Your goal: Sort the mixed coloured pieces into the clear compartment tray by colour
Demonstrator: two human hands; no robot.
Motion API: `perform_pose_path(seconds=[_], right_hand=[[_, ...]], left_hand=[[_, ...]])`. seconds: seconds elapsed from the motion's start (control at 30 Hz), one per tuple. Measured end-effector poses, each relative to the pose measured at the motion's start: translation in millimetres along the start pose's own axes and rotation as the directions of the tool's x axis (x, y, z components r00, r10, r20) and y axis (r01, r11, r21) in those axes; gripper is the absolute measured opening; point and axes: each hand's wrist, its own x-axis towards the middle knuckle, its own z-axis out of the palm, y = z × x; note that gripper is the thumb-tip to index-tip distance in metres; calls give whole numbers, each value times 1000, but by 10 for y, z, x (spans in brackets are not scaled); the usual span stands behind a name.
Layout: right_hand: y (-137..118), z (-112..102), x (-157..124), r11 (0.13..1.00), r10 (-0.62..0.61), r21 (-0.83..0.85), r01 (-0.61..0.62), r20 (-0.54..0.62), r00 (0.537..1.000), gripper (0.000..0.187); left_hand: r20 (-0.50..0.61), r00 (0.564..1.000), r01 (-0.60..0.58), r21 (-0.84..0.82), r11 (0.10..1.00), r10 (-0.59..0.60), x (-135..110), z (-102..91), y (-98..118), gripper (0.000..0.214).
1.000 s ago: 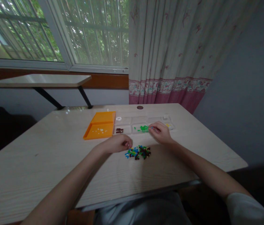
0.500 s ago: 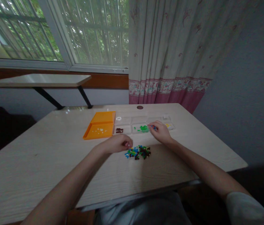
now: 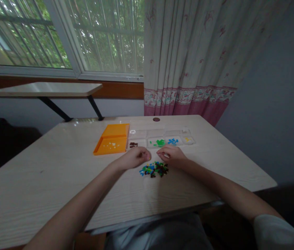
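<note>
Pieces (image 3: 154, 169) lie heaped near the right hand (image 3: 172, 154).

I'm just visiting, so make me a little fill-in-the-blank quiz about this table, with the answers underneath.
1. The open case to the left of the clear tray is coloured ____.
2. In the tray's front row, the pieces between the green pieces and the yellow pieces are ____.
3. The hand nearer the brown pieces is the person's ____ one.

Missing words: orange; blue; left.
</note>
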Motion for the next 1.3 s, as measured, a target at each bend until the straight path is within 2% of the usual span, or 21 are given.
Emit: perform_pose_path(seconds=[0.13,0.27,0.57,0.7,0.87,1.07,1.2,1.3], right_hand=[[-63,1,-10,998,-59,-14,58,-28,998,14],[-111,-2,-13,996,-80,-30,78,-49,996,14],[-93,17,-6,990,-139,-45,135,-121,983,12],[-116,7,-6,993,-117,-2,118,-108,987,11],[-133,1,-7,991,-112,60,119,-112,987,7],[-155,-25,8,988,-127,69,135,-111,986,6],[-134,-83,41,992,-114,30,123,-218,969,5],[-88,-128,57,995,-98,-17,97,-308,946,5]], left_hand=[[-61,995,60,-264,963,-79,59,118,40,26],[-69,988,97,-390,916,-135,83,198,83,32],[-145,976,94,-398,912,-163,120,263,20,34],[-136,979,83,-403,911,-150,129,267,-22,34],[-109,987,64,-400,914,-116,106,249,32,33],[-95,993,33,-311,950,-65,87,200,40,28],[-92,995,35,-59,998,-40,51,62,-59,19],[-35,998,50,98,994,-47,17,-35,-153,16]])
